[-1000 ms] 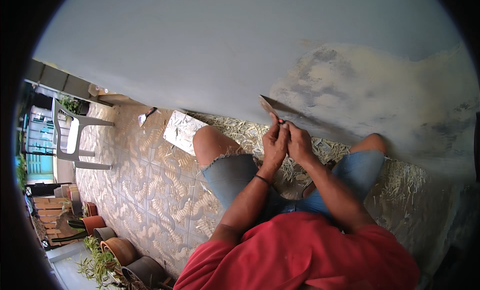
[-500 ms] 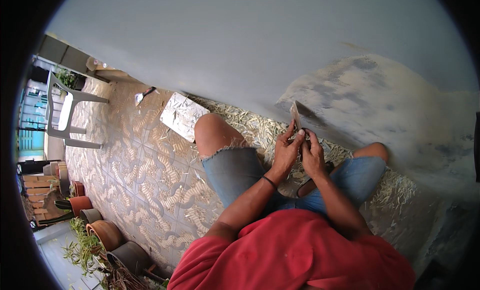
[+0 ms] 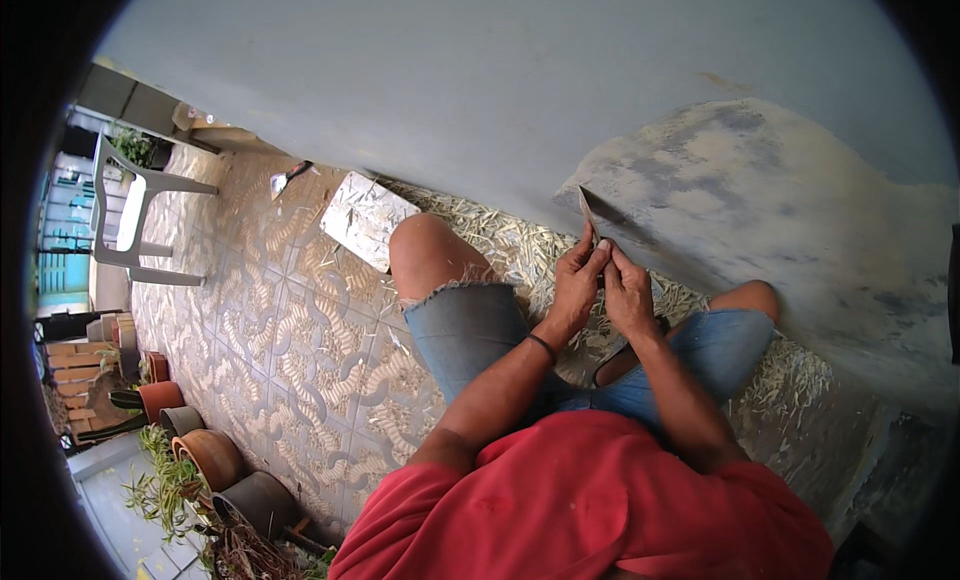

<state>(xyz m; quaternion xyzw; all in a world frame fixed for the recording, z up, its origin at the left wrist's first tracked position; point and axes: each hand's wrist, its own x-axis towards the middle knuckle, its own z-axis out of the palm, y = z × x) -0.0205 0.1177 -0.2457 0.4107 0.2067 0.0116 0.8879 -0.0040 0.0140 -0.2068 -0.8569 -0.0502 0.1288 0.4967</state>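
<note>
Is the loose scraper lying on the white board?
No, the loose scraper lies on the floor, apart from the white board.

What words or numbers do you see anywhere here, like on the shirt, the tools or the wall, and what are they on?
None that I can read.
Red shirt: no lettering shows.
Gray wall: only stains and a rough patch.
Scraper at the fingers: too small to tell.
Putty knife on the floor: too small to tell.
</note>
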